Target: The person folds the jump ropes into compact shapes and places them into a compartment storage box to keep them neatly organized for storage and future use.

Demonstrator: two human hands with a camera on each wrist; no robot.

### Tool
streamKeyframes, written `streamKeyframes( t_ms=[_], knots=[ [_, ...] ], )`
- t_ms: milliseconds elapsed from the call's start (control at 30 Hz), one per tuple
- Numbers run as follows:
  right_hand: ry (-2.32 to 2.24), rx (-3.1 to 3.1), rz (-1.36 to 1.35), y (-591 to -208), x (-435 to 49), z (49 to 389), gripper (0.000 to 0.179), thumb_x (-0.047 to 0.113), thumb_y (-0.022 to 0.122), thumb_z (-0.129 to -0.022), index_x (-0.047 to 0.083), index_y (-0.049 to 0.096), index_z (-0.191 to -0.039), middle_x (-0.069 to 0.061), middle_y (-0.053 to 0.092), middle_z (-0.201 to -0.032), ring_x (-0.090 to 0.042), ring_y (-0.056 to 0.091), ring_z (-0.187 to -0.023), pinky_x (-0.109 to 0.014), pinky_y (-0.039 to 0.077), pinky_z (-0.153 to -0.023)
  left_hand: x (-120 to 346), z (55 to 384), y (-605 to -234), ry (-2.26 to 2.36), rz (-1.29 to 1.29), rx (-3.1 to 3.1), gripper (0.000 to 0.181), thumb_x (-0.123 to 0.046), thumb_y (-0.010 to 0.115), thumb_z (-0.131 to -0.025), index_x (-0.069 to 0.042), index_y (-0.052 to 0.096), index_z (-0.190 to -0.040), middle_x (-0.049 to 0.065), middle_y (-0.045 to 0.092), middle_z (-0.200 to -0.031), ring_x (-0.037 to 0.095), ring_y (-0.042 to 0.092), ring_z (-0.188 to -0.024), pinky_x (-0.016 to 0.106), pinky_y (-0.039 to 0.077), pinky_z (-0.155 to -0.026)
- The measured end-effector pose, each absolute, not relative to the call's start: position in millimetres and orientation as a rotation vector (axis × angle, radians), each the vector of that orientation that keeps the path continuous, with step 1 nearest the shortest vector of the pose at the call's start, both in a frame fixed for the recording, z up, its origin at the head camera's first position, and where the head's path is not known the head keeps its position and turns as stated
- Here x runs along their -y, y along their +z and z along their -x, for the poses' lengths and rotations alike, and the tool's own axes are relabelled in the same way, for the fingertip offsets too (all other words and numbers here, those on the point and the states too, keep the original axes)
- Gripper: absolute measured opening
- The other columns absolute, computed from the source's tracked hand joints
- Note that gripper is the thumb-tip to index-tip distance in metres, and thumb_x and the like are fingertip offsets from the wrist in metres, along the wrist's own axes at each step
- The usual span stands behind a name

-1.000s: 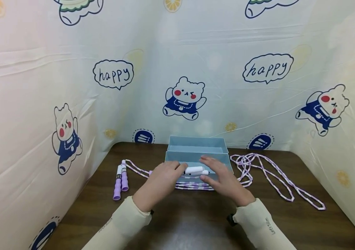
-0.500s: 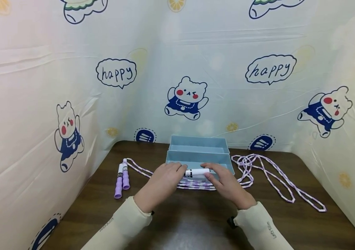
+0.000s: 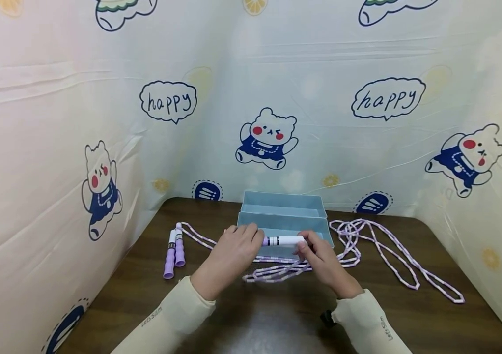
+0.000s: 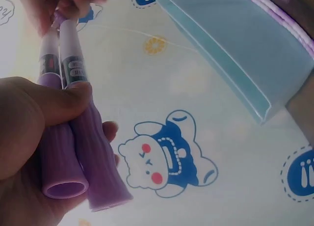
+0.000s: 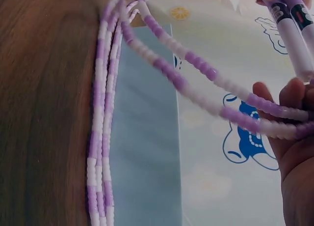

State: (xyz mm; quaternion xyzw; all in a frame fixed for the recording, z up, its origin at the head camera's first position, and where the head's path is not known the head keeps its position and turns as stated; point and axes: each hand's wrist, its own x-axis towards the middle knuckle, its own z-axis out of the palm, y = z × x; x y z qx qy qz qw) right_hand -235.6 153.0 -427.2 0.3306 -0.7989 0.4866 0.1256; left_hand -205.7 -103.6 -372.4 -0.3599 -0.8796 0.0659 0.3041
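My left hand (image 3: 233, 253) grips the two handles of a jump rope side by side. They are purple with white tips (image 3: 288, 240), and in the left wrist view the thumb lies across the purple grips (image 4: 91, 142). At those white tips, my right hand (image 3: 328, 263) holds the purple-and-white beaded rope (image 5: 196, 100), which runs over its fingers in the right wrist view. From there the rope hangs down in loops (image 3: 273, 278) toward the table in front of a light blue box (image 3: 283, 199).
A second pair of purple handles (image 3: 169, 260) lies at the left of the table (image 3: 268, 319), with beaded rope leading from it. More beaded rope (image 3: 392, 243) spreads in loops at the right. The box stands open near the printed curtain (image 3: 313, 108).
Both hands have lifted the handles slightly. My right hand has gone from spread beside the white tips to holding the rope there, and loops of rope have shifted toward the front.
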Motion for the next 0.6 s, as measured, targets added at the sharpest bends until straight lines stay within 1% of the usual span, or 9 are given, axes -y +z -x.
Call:
streamKeyframes(
  t_ms=[100, 167, 233, 333, 400, 500, 600],
  knots=[
    [1.429, 2.320, -0.963, -427.4, -153.9, 234.7, 0.014, 0.007, 0.046, -0.102, 0.007, 0.055, -0.114, 0.001, 0.059, -0.073, -0.018, 0.063, -0.067, -0.029, 0.046, -0.051, 104.4, 207.8, -373.7, 0.187, 0.943, 2.266, 0.014, -0.002, 0.066, -0.089, -0.002, 0.059, -0.101, 0.009, 0.055, -0.081, 0.023, 0.054, -0.068, 0.034, 0.043, -0.057],
    [1.413, 2.311, -0.964, -426.3, -154.5, 234.4, 0.014, 0.006, 0.047, -0.102, 0.009, 0.055, -0.114, 0.001, 0.056, -0.070, -0.018, 0.061, -0.062, -0.029, 0.046, -0.050, 105.6, 208.8, -374.2, 0.195, 0.939, 2.245, 0.015, -0.003, 0.067, -0.089, -0.002, 0.058, -0.102, 0.009, 0.056, -0.079, 0.023, 0.054, -0.066, 0.035, 0.044, -0.057],
    [1.378, 2.301, -0.964, -425.7, -155.2, 234.5, 0.015, 0.005, 0.048, -0.101, 0.011, 0.055, -0.113, 0.002, 0.053, -0.066, -0.015, 0.054, -0.055, -0.027, 0.043, -0.047, 107.0, 208.8, -374.5, 0.202, 0.944, 2.245, 0.018, -0.006, 0.067, -0.090, -0.003, 0.058, -0.104, 0.009, 0.057, -0.078, 0.022, 0.055, -0.065, 0.035, 0.045, -0.056],
    [1.306, 2.288, -0.960, -424.6, -156.4, 234.7, 0.018, 0.004, 0.052, -0.099, 0.012, 0.058, -0.114, 0.007, 0.048, -0.065, -0.008, 0.043, -0.050, -0.026, 0.037, -0.044, 110.0, 207.8, -375.1, 0.216, 0.952, 2.265, 0.020, -0.009, 0.067, -0.092, -0.004, 0.057, -0.108, 0.008, 0.058, -0.082, 0.022, 0.057, -0.068, 0.035, 0.047, -0.058],
    [1.248, 2.294, -0.960, -423.9, -157.6, 234.7, 0.019, 0.005, 0.055, -0.098, 0.013, 0.059, -0.114, 0.010, 0.046, -0.066, -0.005, 0.039, -0.051, -0.025, 0.036, -0.045, 112.0, 206.8, -374.9, 0.229, 0.960, 2.273, 0.017, -0.009, 0.064, -0.094, -0.004, 0.056, -0.109, 0.007, 0.058, -0.084, 0.022, 0.058, -0.070, 0.035, 0.047, -0.058],
    [1.150, 2.310, -0.964, -420.1, -161.8, 234.5, 0.020, 0.008, 0.062, -0.094, 0.012, 0.062, -0.114, 0.013, 0.046, -0.069, -0.003, 0.039, -0.054, -0.024, 0.036, -0.047, 114.9, 206.9, -373.9, 0.215, 0.994, 2.283, 0.018, -0.006, 0.065, -0.092, -0.004, 0.056, -0.107, 0.007, 0.058, -0.088, 0.021, 0.059, -0.075, 0.033, 0.048, -0.061],
    [1.061, 2.360, -0.956, -414.6, -169.8, 235.3, 0.019, 0.013, 0.069, -0.091, 0.013, 0.065, -0.110, 0.012, 0.049, -0.071, -0.003, 0.041, -0.056, -0.024, 0.038, -0.049, 115.9, 207.9, -373.1, 0.165, 1.045, 2.309, 0.023, -0.005, 0.070, -0.088, -0.003, 0.056, -0.106, 0.007, 0.060, -0.092, 0.018, 0.058, -0.079, 0.030, 0.051, -0.067]
  ],
)
